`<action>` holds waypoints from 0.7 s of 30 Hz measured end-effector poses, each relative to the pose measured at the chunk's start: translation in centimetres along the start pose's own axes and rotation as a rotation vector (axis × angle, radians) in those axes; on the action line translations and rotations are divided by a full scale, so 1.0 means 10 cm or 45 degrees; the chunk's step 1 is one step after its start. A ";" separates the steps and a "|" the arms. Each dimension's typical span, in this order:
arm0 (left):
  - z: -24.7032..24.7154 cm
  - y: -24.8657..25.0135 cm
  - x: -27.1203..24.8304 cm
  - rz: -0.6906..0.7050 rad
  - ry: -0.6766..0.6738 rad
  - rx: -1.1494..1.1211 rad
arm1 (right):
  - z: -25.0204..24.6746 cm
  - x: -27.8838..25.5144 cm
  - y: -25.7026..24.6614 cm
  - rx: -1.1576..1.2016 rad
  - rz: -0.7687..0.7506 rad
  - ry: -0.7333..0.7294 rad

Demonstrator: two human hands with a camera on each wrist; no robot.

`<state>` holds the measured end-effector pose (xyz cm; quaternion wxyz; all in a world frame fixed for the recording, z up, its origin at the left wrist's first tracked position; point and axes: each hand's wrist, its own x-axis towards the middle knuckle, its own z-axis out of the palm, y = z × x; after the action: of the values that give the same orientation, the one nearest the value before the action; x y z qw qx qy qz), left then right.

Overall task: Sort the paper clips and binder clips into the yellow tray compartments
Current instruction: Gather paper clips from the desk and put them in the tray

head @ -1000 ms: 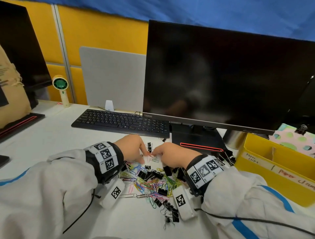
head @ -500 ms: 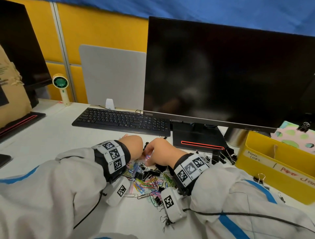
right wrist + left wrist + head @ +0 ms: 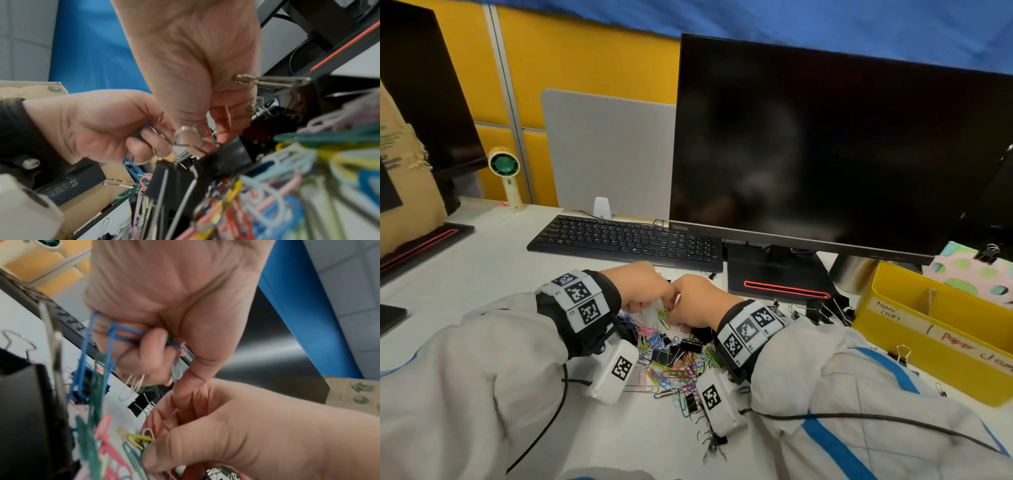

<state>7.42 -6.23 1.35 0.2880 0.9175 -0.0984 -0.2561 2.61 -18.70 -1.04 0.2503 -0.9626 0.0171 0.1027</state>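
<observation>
Both hands meet over a mixed pile of clips on the white desk (image 3: 465,274), just in front of the keyboard (image 3: 619,240) and the monitor (image 3: 825,144). The left hand (image 3: 640,287) is closed into a fist around a bunch of paper clips (image 3: 115,337): in the left wrist view blue, green and pale ones are caught under its curled fingers (image 3: 152,344), with several dangling below the fist toward the desk. The right hand (image 3: 695,301) sits knuckle to knuckle with it; its thumb and fingertips (image 3: 156,449) pinch a few yellow and green paper clips (image 3: 139,439) at the far edge of the pile, right at the desk surface. The loose pile (image 3: 674,363) of coloured paper clips and black binder clips (image 3: 690,344) lies between and beneath the two wrists, spreading back toward the person. More binder clips (image 3: 825,308) lie scattered beside the foot of the monitor stand, and one (image 3: 900,354) rests against the front wall of the yellow tray (image 3: 941,329). The tray stands at the right of the desk, well apart from both hands, with a divider and handwritten labels on its front strip; the left one reads paper clips, the right one is only partly legible. What lies inside its compartments cannot be made out. A small handheld fan (image 3: 505,171) stands at the back left
</observation>
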 end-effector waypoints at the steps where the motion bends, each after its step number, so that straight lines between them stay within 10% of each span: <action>1: -0.03 -0.02 0.01 -0.011 0.018 -0.164 | -0.01 0.00 -0.01 -0.010 -0.005 -0.018; 7: -0.11 -0.08 -0.02 -0.079 -0.024 -0.906 | -0.26 -0.04 -0.02 0.038 -0.040 -0.002; 17: -0.14 0.14 -0.09 0.042 -0.579 -1.167 | -0.67 -0.24 -0.29 0.582 -0.310 0.277; 21: -0.12 0.26 -0.12 0.139 -0.403 -1.373 | -0.61 -0.34 -0.22 0.866 -0.333 0.474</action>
<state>6.96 -7.38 4.22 0.7106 0.5845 -0.0428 -0.3893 0.61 -19.81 5.87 0.5579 -0.8211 -0.0273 -0.1176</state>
